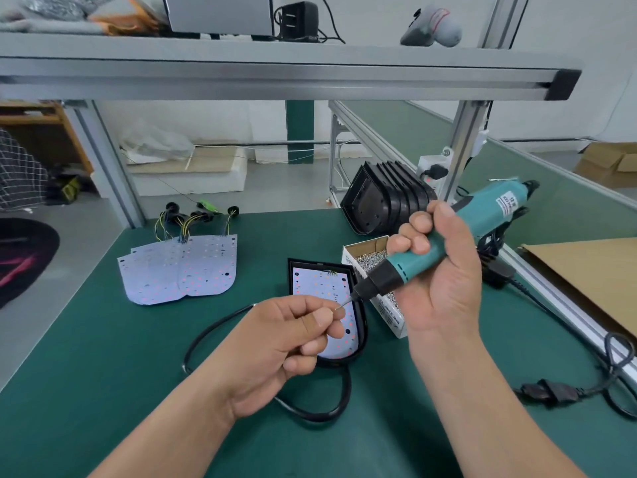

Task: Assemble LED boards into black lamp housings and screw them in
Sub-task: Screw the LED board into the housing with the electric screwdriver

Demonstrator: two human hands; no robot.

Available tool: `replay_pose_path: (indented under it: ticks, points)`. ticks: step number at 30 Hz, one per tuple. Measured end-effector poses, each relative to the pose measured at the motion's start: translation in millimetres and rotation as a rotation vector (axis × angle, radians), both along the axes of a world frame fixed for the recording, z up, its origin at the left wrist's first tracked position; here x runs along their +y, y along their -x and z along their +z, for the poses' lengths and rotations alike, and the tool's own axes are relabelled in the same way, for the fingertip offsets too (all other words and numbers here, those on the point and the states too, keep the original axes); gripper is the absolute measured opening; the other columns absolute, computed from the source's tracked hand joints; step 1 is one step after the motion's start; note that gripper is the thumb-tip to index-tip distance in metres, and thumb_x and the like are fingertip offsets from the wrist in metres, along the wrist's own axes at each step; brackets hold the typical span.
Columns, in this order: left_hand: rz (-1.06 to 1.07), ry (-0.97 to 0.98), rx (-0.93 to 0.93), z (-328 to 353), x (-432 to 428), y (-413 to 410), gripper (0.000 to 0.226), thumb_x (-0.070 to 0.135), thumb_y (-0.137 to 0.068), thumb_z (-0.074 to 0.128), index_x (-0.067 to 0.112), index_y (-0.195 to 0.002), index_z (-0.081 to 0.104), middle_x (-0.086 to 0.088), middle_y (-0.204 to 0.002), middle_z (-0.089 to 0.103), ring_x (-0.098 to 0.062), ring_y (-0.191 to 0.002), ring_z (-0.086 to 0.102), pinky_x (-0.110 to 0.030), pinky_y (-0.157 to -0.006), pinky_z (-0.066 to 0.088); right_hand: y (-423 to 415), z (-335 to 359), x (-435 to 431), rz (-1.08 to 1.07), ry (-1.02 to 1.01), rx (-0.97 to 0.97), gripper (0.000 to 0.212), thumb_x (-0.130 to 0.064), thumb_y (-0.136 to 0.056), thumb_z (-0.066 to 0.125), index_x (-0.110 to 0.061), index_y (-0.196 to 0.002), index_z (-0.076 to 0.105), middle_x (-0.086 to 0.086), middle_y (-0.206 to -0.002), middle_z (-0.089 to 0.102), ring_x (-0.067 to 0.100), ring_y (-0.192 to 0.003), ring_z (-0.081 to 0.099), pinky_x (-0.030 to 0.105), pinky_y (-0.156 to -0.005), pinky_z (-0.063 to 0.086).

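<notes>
A black housing point(361, 317) lies flat on the green table point(103, 374), near its middle, with a white board point(312, 281) seated inside it, coloured dots across its face. Just above the board's lower half, the left hand point(282, 346) pinches a small silver screw point(338, 308) between thumb and forefinger, its other fingers curled under. The right hand point(444, 281) is wrapped tight round a teal driver point(475, 215), held tilted so that its thin bit point(346, 301) points down and left to meet the screw at the left fingertips; whether the screw sits on the bit is too small to tell. A black cable point(206, 336) runs from the housing in a loop that passes under the left wrist. Just right of the housing, partly behind the driver, stands an open white box point(365, 251) full of silver screws. Behind that, at the table's far edge, a stack point(386, 201) of empty black housings leans on its side. Well to the left lie the spare boards point(179, 270), overlapping, their yellow and black wires trailing off the far edge. A sheet of cardboard point(586, 270) rests at the right, beyond the table's rail
</notes>
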State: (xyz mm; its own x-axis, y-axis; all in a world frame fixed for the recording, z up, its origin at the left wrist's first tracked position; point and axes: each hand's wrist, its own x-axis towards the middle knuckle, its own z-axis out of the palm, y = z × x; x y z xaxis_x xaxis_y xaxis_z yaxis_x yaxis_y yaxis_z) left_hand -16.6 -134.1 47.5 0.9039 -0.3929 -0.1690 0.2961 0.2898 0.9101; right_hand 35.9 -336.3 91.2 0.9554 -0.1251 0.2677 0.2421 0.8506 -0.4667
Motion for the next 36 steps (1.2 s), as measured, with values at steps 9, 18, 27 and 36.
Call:
replay_pose_path:
  ticks: [9, 18, 27, 36]
  points:
    - [0.009, -0.087, -0.047, -1.6, -4.5, 2.9, 0.025, 0.02, -0.089, 0.073, -0.002, -0.101, 0.074, -0.011, -0.086, 0.067, -0.009, -0.058, 0.038, -0.015, -0.045, 0.029, 4.3, -0.5, -0.4, 0.029, 0.044, -0.041, 0.007, -0.015, -0.099, 0.06, -0.017, -0.093, 0.057, -0.002, -0.076, 0.053, 0.007, -0.055, 0.046, 0.023, -0.058, 0.049]
    - [0.026, -0.194, -0.083, -1.8, -3.4, 1.2, 0.017, 0.01, -0.104, 0.061, -0.003, -0.103, 0.072, -0.008, -0.082, 0.065, -0.008, -0.056, 0.037, -0.016, -0.045, 0.028, 7.4, -2.8, 1.0, 0.023, 0.095, -0.06, 0.007, -0.014, -0.102, 0.057, -0.016, -0.095, 0.055, -0.001, -0.077, 0.051, 0.007, -0.056, 0.045, 0.024, -0.058, 0.047]
    - [0.013, -0.206, -0.104, -1.9, -0.9, 0.3, 0.017, 0.01, -0.105, 0.061, 0.0, -0.101, 0.074, -0.008, -0.082, 0.065, -0.008, -0.057, 0.036, -0.016, -0.046, 0.029, 7.9, -2.9, 1.7, -0.003, 0.066, -0.047, 0.008, -0.015, -0.102, 0.058, -0.016, -0.094, 0.056, -0.001, -0.077, 0.051, 0.007, -0.056, 0.046, 0.024, -0.058, 0.048]
    - [-0.002, -0.217, -0.117, -3.4, 0.2, 0.4, 0.018, 0.01, -0.106, 0.062, 0.004, -0.098, 0.077, -0.008, -0.081, 0.066, -0.008, -0.057, 0.037, -0.016, -0.045, 0.031, 7.8, -4.8, 1.1, 0.003, 0.04, -0.036, 0.009, -0.013, -0.102, 0.058, -0.017, -0.093, 0.057, -0.002, -0.077, 0.052, 0.007, -0.056, 0.046, 0.024, -0.059, 0.048]
